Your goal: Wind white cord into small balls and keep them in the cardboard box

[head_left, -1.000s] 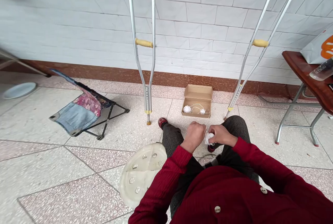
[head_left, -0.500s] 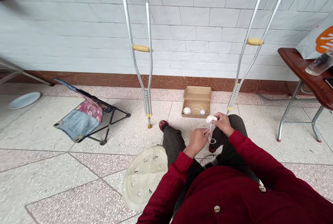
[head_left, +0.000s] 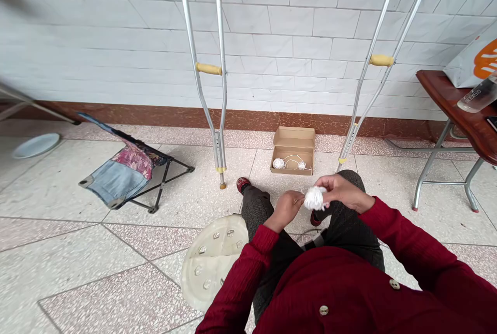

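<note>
A ball of white yarn [head_left: 313, 198] is in my right hand [head_left: 344, 192], whose fingers and thumb grip it from the right side. Close against its left side is my left hand [head_left: 288, 209], fingers pinched together on the yarn's strand, which is mostly hidden there. Both hands are above my knees. Beyond them on the floor stands an open cardboard box [head_left: 294, 137] with its lid tipped back. Inside lie a larger white yarn ball [head_left: 278, 163] and a smaller yarn ball [head_left: 302, 165], with loose yarn looping between them.
Crutches lean on the tiled wall, a left crutch [head_left: 222, 116] and a right crutch [head_left: 355, 116]. A folding chair [head_left: 128, 173] stands left, a pale round perforated lid-like disc [head_left: 213, 259] lies near my leg. At right, a brown table [head_left: 446, 97] holds a bag and a cup.
My right hand has brought the yarn ball down and turned it. My left hand has shifted slightly left, and the dangling loop of yarn below is out of sight.
</note>
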`<state>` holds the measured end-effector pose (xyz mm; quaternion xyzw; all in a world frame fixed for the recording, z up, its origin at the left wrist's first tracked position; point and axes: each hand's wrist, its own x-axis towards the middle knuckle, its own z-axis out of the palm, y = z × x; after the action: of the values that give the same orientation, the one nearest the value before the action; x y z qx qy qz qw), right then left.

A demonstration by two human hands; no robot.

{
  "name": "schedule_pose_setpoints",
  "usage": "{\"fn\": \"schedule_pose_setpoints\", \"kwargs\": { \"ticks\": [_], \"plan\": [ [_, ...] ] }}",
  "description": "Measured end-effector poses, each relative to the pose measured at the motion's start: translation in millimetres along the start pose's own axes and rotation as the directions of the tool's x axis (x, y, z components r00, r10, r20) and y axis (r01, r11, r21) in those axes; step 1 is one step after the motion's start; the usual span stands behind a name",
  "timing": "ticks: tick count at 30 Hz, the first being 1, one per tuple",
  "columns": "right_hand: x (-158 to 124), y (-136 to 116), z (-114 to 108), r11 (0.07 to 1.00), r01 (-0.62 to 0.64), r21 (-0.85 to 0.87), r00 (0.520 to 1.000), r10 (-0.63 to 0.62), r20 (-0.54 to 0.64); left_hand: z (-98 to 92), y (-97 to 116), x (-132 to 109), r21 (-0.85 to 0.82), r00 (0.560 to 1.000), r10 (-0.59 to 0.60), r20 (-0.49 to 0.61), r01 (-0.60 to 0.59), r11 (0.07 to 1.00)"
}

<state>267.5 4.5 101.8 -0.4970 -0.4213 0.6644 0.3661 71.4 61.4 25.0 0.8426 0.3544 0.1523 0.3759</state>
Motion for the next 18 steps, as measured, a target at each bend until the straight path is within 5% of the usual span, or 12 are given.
{"fn": "schedule_pose_setpoints", "kwargs": {
  "ticks": [2, 6, 10, 15, 18],
  "plan": [
    [-0.2, 20.6, 6.2, 0.994, -0.102, -0.042, 0.991, 0.105, 0.081, -11.7, 3.5, 8.4, 0.104, 0.998, 0.069, 0.006, -0.069, 0.992],
    [21.2, 65.4, 2.4, 0.977, -0.197, -0.084, 0.977, 0.188, -0.102, -24.8, 19.4, 19.5, 0.392, 0.985, 0.173, 0.03, -0.171, 0.904],
    [48.3, 78.8, -15.2, 0.938, -0.116, -0.326, 0.927, -0.016, -0.374, -13.0, 32.2, 16.7, 0.475, 0.992, 0.12, 0.039, -0.124, 0.871],
    [66.9, 61.3, -25.7, 0.72, 0.115, -0.685, 0.764, -0.504, -0.402, 2.8, 35.0, 8.5, -0.014, 0.99, -0.14, 0.006, 0.14, 0.99],
    [75.1, 50.5, -31.9, 0.835, 0.12, -0.537, 0.728, -0.442, -0.524, 3.4, 39.8, 2.8, -0.323, 0.994, -0.101, 0.048, 0.111, 0.94]
  ]
}}
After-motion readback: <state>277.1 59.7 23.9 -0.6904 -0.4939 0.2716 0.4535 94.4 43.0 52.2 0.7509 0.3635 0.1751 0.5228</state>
